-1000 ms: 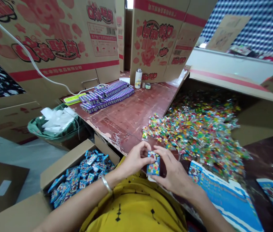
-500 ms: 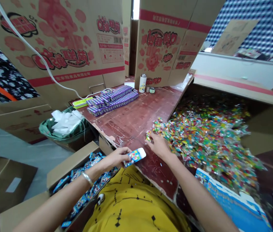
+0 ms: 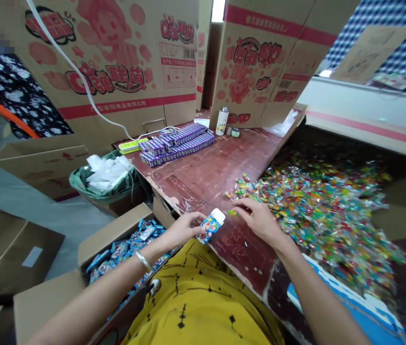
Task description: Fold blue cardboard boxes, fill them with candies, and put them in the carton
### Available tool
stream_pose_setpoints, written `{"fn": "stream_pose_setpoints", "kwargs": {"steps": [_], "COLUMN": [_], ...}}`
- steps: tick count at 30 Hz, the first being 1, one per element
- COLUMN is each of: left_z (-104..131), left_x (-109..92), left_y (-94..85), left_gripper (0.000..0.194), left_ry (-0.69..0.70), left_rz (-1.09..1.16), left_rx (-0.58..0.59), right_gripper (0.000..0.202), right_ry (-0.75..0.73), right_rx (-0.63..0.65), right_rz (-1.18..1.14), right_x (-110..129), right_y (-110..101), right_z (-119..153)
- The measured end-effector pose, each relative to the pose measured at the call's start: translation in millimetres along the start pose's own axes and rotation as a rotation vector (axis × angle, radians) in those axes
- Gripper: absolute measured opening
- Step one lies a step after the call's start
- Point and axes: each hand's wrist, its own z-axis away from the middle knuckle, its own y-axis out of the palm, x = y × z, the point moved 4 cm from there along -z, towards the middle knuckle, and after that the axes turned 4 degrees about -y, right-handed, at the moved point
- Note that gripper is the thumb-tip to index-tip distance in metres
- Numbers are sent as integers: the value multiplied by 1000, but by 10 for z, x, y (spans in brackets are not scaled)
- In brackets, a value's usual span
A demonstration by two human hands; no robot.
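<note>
My left hand [image 3: 192,227] grips a small blue candy box [image 3: 211,227] printed with colourful pictures; its white end flap points up and to the right. To the right of the box is my right hand [image 3: 257,219], low over the table, thumb and fingers pinched together. A yellow-green wrapped candy [image 3: 230,212] shows at its fingertips. Just beyond that hand spreads a large heap of clear-wrapped, many-coloured candies [image 3: 325,206], its near tip trailing onto the red-brown table [image 3: 206,177].
Purple small boxes [image 3: 177,143] stand in rows at the back, near a white bottle [image 3: 222,121]. Down left, a carton [image 3: 112,235] holds many blue packets, beside a green-lined bin [image 3: 80,184]. Flat blue cardboard [image 3: 357,302] lies at lower right. Tall printed cartons [image 3: 116,57] stand behind.
My right hand has drawn back slightly from the heap's near tip with a wrapped candy at its fingertips. The box in my left hand has tilted more upright. The whole view has shifted a little.
</note>
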Motion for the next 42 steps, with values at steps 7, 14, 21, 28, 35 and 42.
{"fn": "stream_pose_setpoints", "kwargs": {"steps": [7,14,21,28,35,42], "left_z": [0,-26,56,44,71,143], "left_x": [-152,-212,-425,-420,-392,-428], "left_y": [310,554,699,797,821,763], "left_gripper": [25,35,57,38,49,42], "left_ry": [115,170,297,263,232,312], "left_rz": [118,389,487,437,516,301], "left_rx": [97,-34,-43,25,-35,-62], "right_gripper": [5,23,22,12,13,20], "right_ry": [4,-73,72,156,181,311], "right_rx": [11,-147,-283,-344,-406,-148], "right_rz": [-172,57,-263,-613,-796,-775], "right_x": [241,457,313,250,267,173], "right_y": [-5,-49,-131,59,4,-25], "right_z": [8,192,505,634,609,563]}}
